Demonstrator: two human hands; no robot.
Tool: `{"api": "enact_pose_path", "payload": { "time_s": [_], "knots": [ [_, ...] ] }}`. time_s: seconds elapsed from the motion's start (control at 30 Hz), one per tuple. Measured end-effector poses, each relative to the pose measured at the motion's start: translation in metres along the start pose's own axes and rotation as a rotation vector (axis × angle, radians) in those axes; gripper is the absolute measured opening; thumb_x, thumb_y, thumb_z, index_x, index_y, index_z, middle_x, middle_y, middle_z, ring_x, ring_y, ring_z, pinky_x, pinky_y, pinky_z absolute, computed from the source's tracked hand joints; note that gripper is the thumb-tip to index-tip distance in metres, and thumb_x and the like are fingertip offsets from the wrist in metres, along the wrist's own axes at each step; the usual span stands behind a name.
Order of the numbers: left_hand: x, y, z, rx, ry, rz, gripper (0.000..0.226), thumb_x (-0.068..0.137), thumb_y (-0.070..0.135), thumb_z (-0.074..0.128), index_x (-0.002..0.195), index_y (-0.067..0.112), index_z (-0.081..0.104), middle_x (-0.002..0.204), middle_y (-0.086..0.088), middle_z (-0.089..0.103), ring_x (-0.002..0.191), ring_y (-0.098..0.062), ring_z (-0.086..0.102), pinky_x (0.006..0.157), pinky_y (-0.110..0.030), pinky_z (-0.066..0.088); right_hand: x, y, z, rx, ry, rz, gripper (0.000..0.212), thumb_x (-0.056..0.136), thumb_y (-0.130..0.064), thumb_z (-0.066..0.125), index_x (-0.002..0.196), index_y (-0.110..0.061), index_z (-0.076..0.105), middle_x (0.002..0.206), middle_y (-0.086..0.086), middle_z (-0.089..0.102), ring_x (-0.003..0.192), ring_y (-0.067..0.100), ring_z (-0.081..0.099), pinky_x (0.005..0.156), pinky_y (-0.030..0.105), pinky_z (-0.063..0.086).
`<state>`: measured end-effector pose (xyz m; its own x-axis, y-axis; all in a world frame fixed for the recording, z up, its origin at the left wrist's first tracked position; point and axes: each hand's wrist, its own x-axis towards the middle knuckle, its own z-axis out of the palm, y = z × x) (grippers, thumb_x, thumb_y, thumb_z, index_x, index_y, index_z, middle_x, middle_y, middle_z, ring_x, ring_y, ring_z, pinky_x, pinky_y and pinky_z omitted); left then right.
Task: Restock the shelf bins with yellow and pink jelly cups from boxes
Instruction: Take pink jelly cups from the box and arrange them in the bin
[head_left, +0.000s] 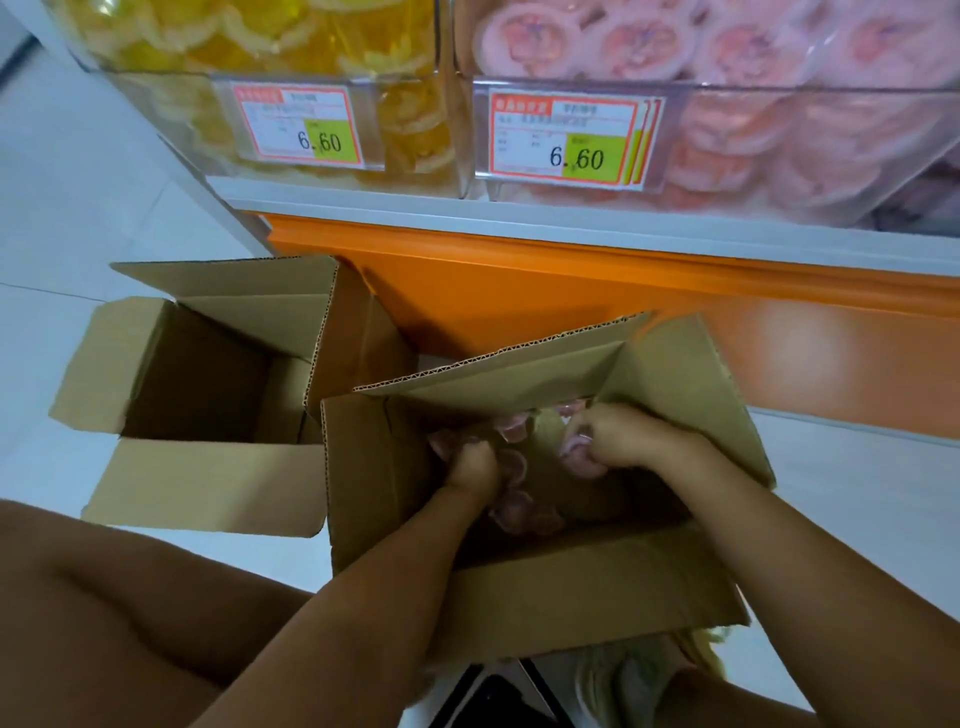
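Pink jelly cups (519, 512) lie loose at the bottom of the open box (571, 597) at about 5 o'clock in your view, and both of your hands are down inside it. Your left hand (472, 465) sits at the 9 o'clock side of the heap, knuckles up, its fingers curled down round some of the pink jelly cups. Your right hand (618, 434), toward 2 o'clock of the left one and apart from it, has fingers and thumb curled round another cup near the box's far wall. An empty box (208, 384) stands at 9 o'clock, flaps spread, just beside the open box. On the shelf at 12 o'clock two clear bins stand side by side. The yellow bin (197, 104) at 11 o'clock is packed with yellow jelly cups (249, 31), and the pink bin (831, 91) at 1 o'clock with pink ones. Price tags (304, 127) reading 6.60 hang on both bin fronts. Below the shelf edge runs an orange base (519, 291), and the boxes rest on a pale floor (78, 208).
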<state>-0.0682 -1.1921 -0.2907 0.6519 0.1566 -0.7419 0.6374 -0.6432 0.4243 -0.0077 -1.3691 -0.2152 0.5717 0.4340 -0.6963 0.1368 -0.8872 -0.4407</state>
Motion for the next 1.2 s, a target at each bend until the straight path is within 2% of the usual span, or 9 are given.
{"api": "enact_pose_path", "payload": {
  "time_s": [0.07, 0.13, 0.27, 0.5, 0.63, 0.77, 1.0, 1.1, 1.2],
  "knots": [
    [-0.005, 0.003, -0.011, 0.074, -0.037, 0.056, 0.028, 0.090, 0.024, 0.062, 0.112, 0.005, 0.066, 0.115, -0.011, 0.066, 0.107, -0.026, 0.063, 0.083, -0.026, 0.049, -0.011, -0.007, -0.016, 0.029, -0.060, 0.028, 0.030, 0.091, -0.004, 0.052, 0.112, -0.017, 0.069, 0.107, 0.002, 0.066, 0.087, 0.013, 0.059, 0.064, 0.022, 0.042],
    [-0.023, 0.011, -0.028, -0.048, -0.115, 0.108, 0.026, 0.090, 0.016, 0.063, 0.114, 0.005, 0.063, 0.116, -0.013, 0.065, 0.107, -0.027, 0.063, 0.091, -0.032, 0.050, -0.027, -0.015, -0.036, 0.068, -0.130, 0.044, 0.028, 0.090, -0.003, 0.053, 0.110, -0.019, 0.067, 0.106, 0.008, 0.067, 0.083, 0.016, 0.060, 0.067, 0.027, 0.048],
    [-0.078, 0.031, -0.070, -0.813, -0.470, 0.121, 0.029, 0.089, 0.001, 0.056, 0.118, 0.008, 0.057, 0.093, -0.012, 0.072, 0.083, -0.018, 0.071, 0.076, -0.025, 0.058, -0.081, -0.021, -0.082, 0.388, -0.080, 0.017, 0.028, 0.091, 0.001, 0.053, 0.112, -0.017, 0.060, 0.112, 0.011, 0.062, 0.088, 0.019, 0.063, 0.074, 0.029, 0.056],
    [-0.162, 0.095, -0.126, -1.093, -0.730, 0.490, 0.064, 0.068, 0.003, 0.080, 0.126, 0.009, 0.053, 0.101, -0.016, 0.067, 0.089, -0.020, 0.070, 0.075, -0.026, 0.057, -0.175, -0.029, -0.124, 1.020, 0.134, -0.350, 0.031, 0.079, -0.005, 0.071, 0.108, -0.008, 0.060, 0.105, 0.002, 0.069, 0.092, 0.014, 0.067, 0.071, 0.024, 0.056],
    [-0.194, 0.129, -0.150, -1.134, -0.683, 0.586, 0.071, 0.059, -0.006, 0.076, 0.125, 0.008, 0.054, 0.101, -0.019, 0.065, 0.085, -0.023, 0.069, 0.069, -0.027, 0.057, -0.199, -0.045, -0.129, 1.172, 0.225, -0.450, 0.032, 0.081, 0.010, 0.059, 0.108, -0.007, 0.055, 0.096, 0.007, 0.066, 0.083, 0.017, 0.068, 0.068, 0.030, 0.058],
    [-0.215, 0.156, -0.167, -1.163, -0.662, 0.615, 0.070, 0.057, 0.023, 0.090, 0.118, 0.005, 0.060, 0.106, -0.018, 0.064, 0.086, -0.023, 0.067, 0.067, -0.026, 0.058, -0.217, -0.056, -0.139, 1.107, 0.327, -0.540, 0.036, 0.074, 0.000, 0.072, 0.106, -0.012, 0.061, 0.097, 0.002, 0.067, 0.087, 0.014, 0.064, 0.069, 0.023, 0.054],
    [-0.242, 0.189, -0.184, -1.238, -0.512, 0.721, 0.027, 0.084, 0.008, 0.061, 0.107, -0.005, 0.057, 0.108, -0.019, 0.060, 0.102, -0.032, 0.063, 0.084, -0.030, 0.056, -0.233, -0.069, -0.165, 1.283, 0.614, -0.604, 0.043, 0.073, -0.002, 0.061, 0.116, -0.006, 0.060, 0.105, 0.007, 0.070, 0.094, 0.013, 0.068, 0.075, 0.019, 0.055],
    [-0.244, 0.204, -0.189, -1.369, -0.461, 0.621, 0.043, 0.086, 0.009, 0.056, 0.125, -0.006, 0.046, 0.126, -0.027, 0.054, 0.104, -0.040, 0.064, 0.071, -0.032, 0.060, -0.235, -0.074, -0.183, 1.309, 0.712, -0.587, 0.036, 0.077, -0.018, 0.060, 0.113, -0.012, 0.063, 0.111, 0.009, 0.070, 0.099, 0.025, 0.068, 0.078, 0.030, 0.059],
    [-0.248, 0.221, -0.194, -1.186, -0.374, 0.561, 0.026, 0.093, 0.024, 0.053, 0.107, 0.003, 0.056, 0.115, -0.030, 0.062, 0.080, -0.027, 0.072, 0.058, -0.023, 0.059, -0.239, -0.075, -0.210, 1.181, 0.805, -0.504, 0.025, 0.089, -0.015, 0.058, 0.114, -0.009, 0.059, 0.104, 0.012, 0.068, 0.077, 0.024, 0.071, 0.058, 0.024, 0.058]
  ]
}}
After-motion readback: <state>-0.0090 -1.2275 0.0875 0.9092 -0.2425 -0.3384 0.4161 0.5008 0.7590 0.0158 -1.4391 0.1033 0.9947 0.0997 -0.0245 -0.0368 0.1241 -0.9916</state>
